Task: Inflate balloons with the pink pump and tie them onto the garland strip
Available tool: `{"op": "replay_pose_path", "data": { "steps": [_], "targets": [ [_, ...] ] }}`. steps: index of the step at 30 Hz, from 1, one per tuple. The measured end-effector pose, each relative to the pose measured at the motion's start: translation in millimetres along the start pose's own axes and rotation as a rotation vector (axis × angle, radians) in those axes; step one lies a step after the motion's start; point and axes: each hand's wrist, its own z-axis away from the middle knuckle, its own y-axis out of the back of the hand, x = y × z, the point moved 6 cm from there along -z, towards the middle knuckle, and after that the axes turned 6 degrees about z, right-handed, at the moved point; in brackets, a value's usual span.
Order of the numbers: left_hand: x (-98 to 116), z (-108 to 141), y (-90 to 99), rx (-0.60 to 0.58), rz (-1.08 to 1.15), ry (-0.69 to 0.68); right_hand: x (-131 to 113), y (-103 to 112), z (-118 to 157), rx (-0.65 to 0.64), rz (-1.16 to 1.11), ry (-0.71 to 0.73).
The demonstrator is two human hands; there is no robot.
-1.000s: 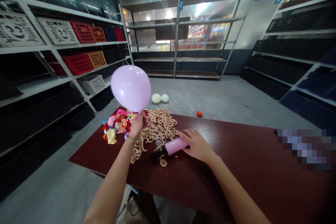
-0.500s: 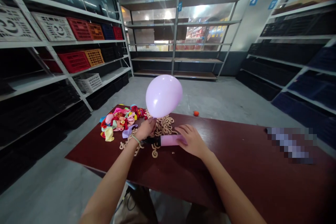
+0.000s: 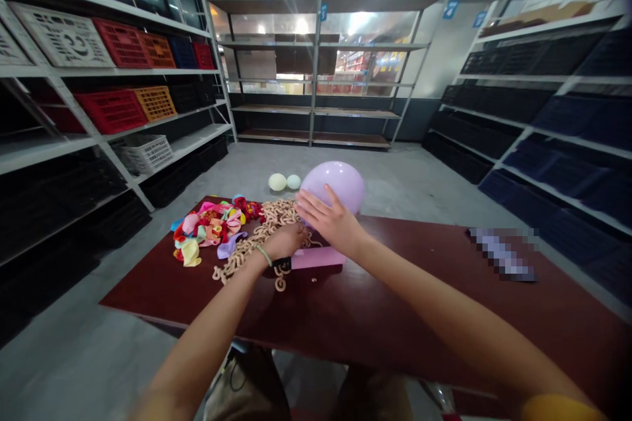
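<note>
Multicoloured deflated latex balloons (image 3: 207,229) lie heaped near the left end of the smooth maroon tabletop (image 3: 405,302). Beside them, toward the far edge, runs a tangled tan chain of looped rings (image 3: 257,245). The person's left hand (image 3: 285,241), with a thin green cord band on its wrist, rests curled and closed over the chain; whatever it grips is hidden. Under that hand lies a pink cylindrical hand pump (image 3: 316,258) with a black nozzle end. The inflated, matte lilac latex balloon (image 3: 333,185) stands just past the far edge, above the pump. The right hand (image 3: 330,220) is open, fingers spread, its fingertips against the balloon's lower side.
</note>
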Motion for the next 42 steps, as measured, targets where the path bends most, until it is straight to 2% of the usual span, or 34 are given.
{"op": "replay_pose_path", "data": {
  "steps": [3,9,11,14,17,20,24,30,34,38,42],
  "targets": [
    [1,2,-11.5,-0.115,-0.098,-0.008,-2,-9,-1,-0.034,0.024,0.02],
    [0,11,-20.4,-0.251,-0.271,-0.062,-4,-27,10,-0.062,0.05,-0.041],
    [-2,18,-21.3,-0.273,-0.218,-0.009,-3,-30,15,-0.069,0.063,-0.057],
    [-2,28,-20.9,-0.269,-0.027,0.109,6,-31,22,-0.055,0.068,-0.124],
    [1,34,-22.8,-0.279,0.148,0.17,17,-27,29,-0.029,0.071,-0.194],
    [4,36,-24.6,-0.249,0.295,0.201,20,-20,32,-0.019,0.066,-0.208],
    [2,35,-21.5,-0.123,0.477,0.224,16,-12,29,0.005,0.068,-0.18],
    [-5,24,-3.5,0.015,0.499,0.254,11,-6,16,0.037,0.113,-0.119],
    [-10,7,6.4,0.096,0.494,0.238,9,-11,5,0.006,0.043,-0.101],
    [-15,-11,4.9,0.074,0.498,0.193,17,-23,-3,-0.018,0.036,-0.114],
    [-22,-20,4.3,0.028,0.462,0.167,24,-35,-3,-0.015,0.09,-0.125]
  ]
}}
